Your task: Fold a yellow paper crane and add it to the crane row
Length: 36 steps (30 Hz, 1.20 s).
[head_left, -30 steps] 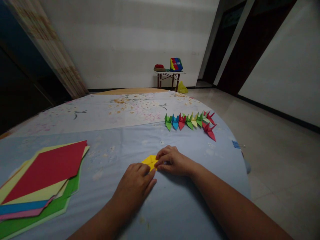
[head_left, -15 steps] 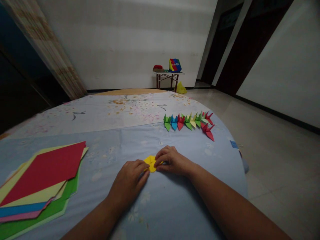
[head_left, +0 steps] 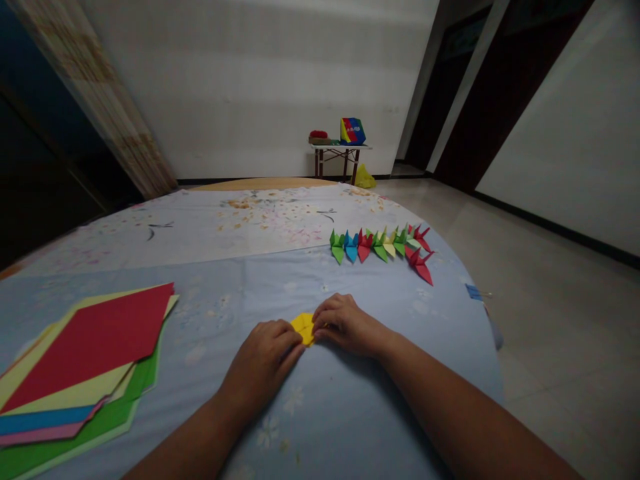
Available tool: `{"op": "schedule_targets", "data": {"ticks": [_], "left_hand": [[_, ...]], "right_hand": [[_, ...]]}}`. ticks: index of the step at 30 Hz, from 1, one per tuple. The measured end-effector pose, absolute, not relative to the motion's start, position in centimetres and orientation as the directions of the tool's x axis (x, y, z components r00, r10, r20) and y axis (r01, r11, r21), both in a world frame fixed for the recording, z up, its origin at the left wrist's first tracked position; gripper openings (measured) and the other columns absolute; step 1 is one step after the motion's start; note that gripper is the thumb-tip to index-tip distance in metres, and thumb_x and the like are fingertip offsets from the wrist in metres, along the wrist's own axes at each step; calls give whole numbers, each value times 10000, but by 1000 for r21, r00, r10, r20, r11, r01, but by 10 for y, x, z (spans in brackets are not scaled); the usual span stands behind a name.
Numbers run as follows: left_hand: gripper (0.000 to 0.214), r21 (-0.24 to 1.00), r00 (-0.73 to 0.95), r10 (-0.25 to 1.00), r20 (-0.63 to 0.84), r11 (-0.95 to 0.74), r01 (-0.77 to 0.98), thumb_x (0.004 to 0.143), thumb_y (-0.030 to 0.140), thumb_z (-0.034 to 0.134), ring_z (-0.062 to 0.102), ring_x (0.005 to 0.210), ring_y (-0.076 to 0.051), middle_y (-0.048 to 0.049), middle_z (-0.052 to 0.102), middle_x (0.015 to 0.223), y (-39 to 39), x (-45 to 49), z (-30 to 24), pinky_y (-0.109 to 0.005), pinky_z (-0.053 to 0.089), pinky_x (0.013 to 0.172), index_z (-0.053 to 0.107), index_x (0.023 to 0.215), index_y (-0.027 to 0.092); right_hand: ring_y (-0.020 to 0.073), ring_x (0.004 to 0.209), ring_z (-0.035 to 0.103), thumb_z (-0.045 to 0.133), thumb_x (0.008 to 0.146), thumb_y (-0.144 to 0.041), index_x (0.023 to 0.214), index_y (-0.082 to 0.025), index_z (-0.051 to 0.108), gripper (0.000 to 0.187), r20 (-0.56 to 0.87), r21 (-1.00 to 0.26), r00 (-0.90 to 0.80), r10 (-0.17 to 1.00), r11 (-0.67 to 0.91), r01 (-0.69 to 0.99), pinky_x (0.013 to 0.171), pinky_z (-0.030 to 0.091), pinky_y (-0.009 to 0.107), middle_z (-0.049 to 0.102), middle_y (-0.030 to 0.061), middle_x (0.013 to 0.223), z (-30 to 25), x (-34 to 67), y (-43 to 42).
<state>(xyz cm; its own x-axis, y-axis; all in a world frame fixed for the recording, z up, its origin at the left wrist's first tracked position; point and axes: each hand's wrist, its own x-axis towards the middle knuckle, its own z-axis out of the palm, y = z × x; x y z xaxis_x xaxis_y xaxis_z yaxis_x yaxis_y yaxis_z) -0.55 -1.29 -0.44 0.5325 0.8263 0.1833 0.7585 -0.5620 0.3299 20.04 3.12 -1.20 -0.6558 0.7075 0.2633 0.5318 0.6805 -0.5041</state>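
A small piece of folded yellow paper (head_left: pixel 303 327) lies on the blue flowered cloth in front of me, with several fold edges showing. My left hand (head_left: pixel 267 353) grips its left side, thumb and fingers closed at the edge. From the right, my right hand (head_left: pixel 347 325) pinches the opposite edge with bent fingers. Parts of the paper are hidden under the fingertips of both hands.
To the left is a stack of coloured paper sheets (head_left: pixel 100 347), red on top. Several folded paper cranes (head_left: pixel 365 245) stand in a row at the back right. A blue clip (head_left: pixel 473 292) sits at the table's right edge. Farther off is a small side table (head_left: pixel 340 147).
Both hands keep their hold on the yellow paper, and the fingers have shifted slightly at its edges. The whole view has moved a little, so everything appears slightly farther right.
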Motion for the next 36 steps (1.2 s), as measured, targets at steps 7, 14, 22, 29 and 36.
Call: {"op": "schedule_targets", "data": {"ticks": [7, 14, 22, 29, 36], "left_hand": [[195, 377, 512, 841, 178, -538, 754, 876, 270, 448, 537, 829, -182, -35, 598, 871, -13, -4, -4, -344, 412, 772, 628, 841, 207], [175, 384, 508, 841, 186, -538, 750, 862, 268, 466, 533, 819, -184, -33, 597, 856, -14, -4, -4, -350, 405, 763, 625, 829, 202], [210, 376, 506, 837, 209, -546, 749, 877, 263, 434, 523, 808, -181, -39, 591, 847, -12, -3, -7, -348, 407, 761, 628, 831, 198], [184, 403, 492, 842, 223, -539, 740, 872, 245, 446, 519, 821, -182, -35, 584, 856, -13, -3, -8, -351, 411, 774, 621, 832, 201], [196, 511, 405, 887, 221, -459, 727, 870, 232, 446, 532, 826, -175, -35, 564, 853, -10, 0, -11, -333, 434, 778, 622, 793, 194]], "right_hand": [[173, 957, 492, 641, 768, -364, 842, -237, 650, 148, 254, -511, -676, 691, 690, 513, 857, 298, 348, 628, 8, 978, -8, 202, 28], [169, 934, 495, 617, 789, -373, 818, -236, 661, 147, 266, -504, -660, 702, 685, 526, 841, 292, 349, 635, 11, 950, -12, 199, 30], [169, 918, 487, 592, 815, -317, 817, -208, 634, 117, 249, -490, -637, 729, 663, 567, 825, 300, 346, 625, 21, 922, -12, 195, 30], [179, 923, 476, 578, 811, -250, 792, -188, 614, 74, 224, -493, -608, 762, 627, 604, 827, 305, 355, 610, 36, 921, -13, 190, 28], [159, 902, 481, 586, 796, -256, 744, -182, 599, 92, 244, -538, -598, 764, 619, 572, 832, 301, 339, 609, 16, 905, -13, 191, 27]]}}
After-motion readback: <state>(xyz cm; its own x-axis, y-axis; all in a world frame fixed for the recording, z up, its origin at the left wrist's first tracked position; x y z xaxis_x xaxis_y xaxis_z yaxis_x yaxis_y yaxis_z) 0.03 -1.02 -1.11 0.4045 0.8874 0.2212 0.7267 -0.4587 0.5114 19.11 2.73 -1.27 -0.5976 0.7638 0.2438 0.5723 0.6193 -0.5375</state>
